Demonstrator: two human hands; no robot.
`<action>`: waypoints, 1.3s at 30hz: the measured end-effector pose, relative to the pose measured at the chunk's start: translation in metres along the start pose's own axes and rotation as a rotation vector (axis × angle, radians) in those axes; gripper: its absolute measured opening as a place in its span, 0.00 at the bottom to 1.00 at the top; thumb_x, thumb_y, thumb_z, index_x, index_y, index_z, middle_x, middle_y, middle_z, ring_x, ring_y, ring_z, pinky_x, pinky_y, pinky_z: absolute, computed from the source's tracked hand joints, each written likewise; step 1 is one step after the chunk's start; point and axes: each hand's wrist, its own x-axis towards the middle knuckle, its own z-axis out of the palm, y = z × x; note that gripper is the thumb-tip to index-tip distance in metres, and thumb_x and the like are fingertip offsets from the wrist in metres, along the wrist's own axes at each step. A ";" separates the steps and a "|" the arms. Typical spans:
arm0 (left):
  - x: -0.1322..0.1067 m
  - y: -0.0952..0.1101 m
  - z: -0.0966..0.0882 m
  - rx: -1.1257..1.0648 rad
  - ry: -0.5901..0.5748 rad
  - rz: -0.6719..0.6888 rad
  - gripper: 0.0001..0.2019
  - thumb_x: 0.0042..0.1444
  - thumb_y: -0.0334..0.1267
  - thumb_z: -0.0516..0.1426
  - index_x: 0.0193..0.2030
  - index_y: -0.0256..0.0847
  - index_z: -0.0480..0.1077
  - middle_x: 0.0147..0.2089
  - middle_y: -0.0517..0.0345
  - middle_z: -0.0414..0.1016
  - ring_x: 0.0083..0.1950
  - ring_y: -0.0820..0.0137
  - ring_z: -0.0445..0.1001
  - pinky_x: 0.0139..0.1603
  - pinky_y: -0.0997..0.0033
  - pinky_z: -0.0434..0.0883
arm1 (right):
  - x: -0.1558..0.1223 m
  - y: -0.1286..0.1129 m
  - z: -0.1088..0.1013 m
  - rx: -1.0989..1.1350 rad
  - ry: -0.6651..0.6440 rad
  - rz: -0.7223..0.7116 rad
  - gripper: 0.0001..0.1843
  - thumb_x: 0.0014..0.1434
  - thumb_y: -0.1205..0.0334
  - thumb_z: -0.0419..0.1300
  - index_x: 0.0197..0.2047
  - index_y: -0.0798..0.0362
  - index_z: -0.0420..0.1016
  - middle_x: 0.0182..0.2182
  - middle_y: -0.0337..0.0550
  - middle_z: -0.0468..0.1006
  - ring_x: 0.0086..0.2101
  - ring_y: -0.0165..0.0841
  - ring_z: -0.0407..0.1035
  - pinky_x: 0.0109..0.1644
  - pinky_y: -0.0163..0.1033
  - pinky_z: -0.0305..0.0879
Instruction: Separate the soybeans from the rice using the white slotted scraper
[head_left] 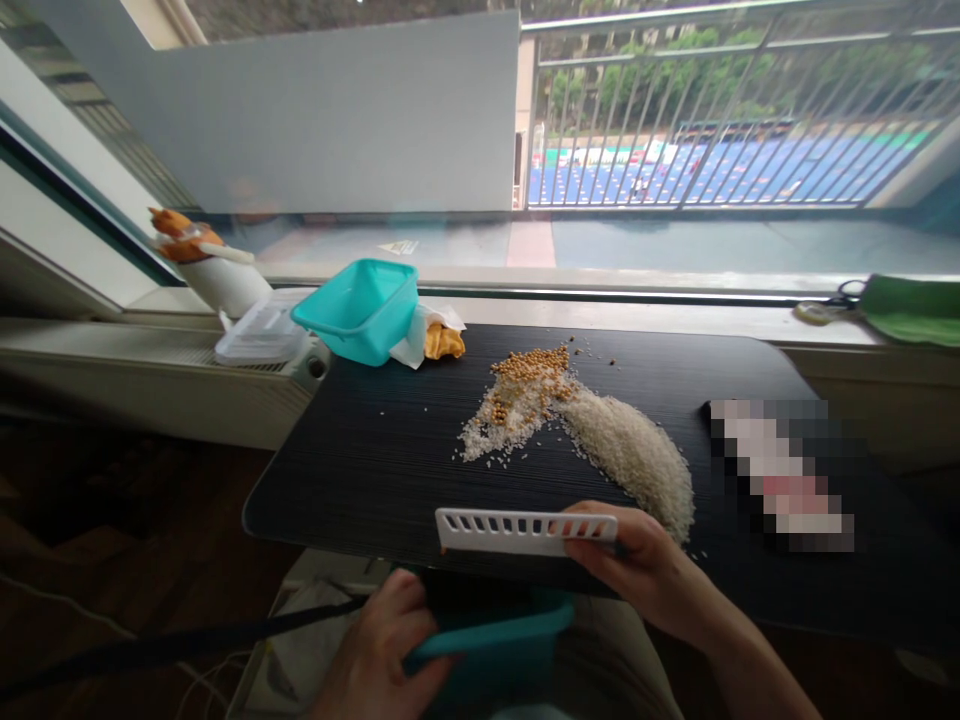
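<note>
My left hand point(391, 640) is closed around the rim of a teal plastic bin point(495, 640), which sits below the table's front edge, over my lap. In my right hand point(637, 560) is a white slotted plastic strip point(499, 532), gripped at its right end and held level above the table's near edge. Past it on the black tabletop point(360, 470) lies a heap of white rice point(634, 450). Tan soybean-like beans point(532, 362) are spread at the back, partly mixed into a flatter patch of rice point(495, 430). The inside of the lower bin is mostly hidden.
Another teal bin point(360, 310) stands at the table's back left, beside a crumpled orange cloth point(444, 342) and white paper. A clear lid point(262, 330) and white container point(221, 285) are on the sill. A pixelated flat object point(776, 475) lies right; green cloth point(911, 310) rests behind.
</note>
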 end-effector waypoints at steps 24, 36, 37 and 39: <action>0.010 0.012 0.021 0.065 -0.056 0.045 0.10 0.45 0.23 0.63 0.20 0.39 0.71 0.25 0.58 0.72 0.33 0.65 0.72 0.33 0.69 0.73 | 0.001 0.038 -0.021 -0.233 0.829 0.122 0.10 0.57 0.57 0.63 0.37 0.53 0.83 0.34 0.45 0.85 0.35 0.44 0.80 0.41 0.43 0.76; 0.011 0.013 0.020 0.048 -0.016 0.057 0.11 0.46 0.23 0.62 0.19 0.39 0.70 0.24 0.58 0.72 0.32 0.65 0.72 0.33 0.69 0.73 | -0.016 0.043 -0.028 0.051 0.780 0.236 0.12 0.51 0.55 0.68 0.36 0.52 0.86 0.33 0.45 0.86 0.36 0.47 0.80 0.41 0.48 0.77; 0.010 0.012 0.020 0.043 -0.013 0.052 0.11 0.46 0.23 0.62 0.19 0.40 0.70 0.24 0.58 0.72 0.32 0.65 0.72 0.33 0.69 0.73 | -0.018 0.045 -0.027 0.070 0.791 0.244 0.12 0.51 0.55 0.68 0.37 0.52 0.86 0.34 0.45 0.86 0.37 0.48 0.80 0.43 0.49 0.77; 0.010 0.012 0.021 0.028 -0.020 0.048 0.10 0.45 0.22 0.62 0.20 0.40 0.70 0.24 0.58 0.72 0.33 0.65 0.72 0.33 0.70 0.72 | -0.023 0.050 -0.026 0.092 0.822 0.270 0.14 0.51 0.54 0.69 0.38 0.53 0.85 0.36 0.45 0.86 0.39 0.49 0.80 0.46 0.51 0.76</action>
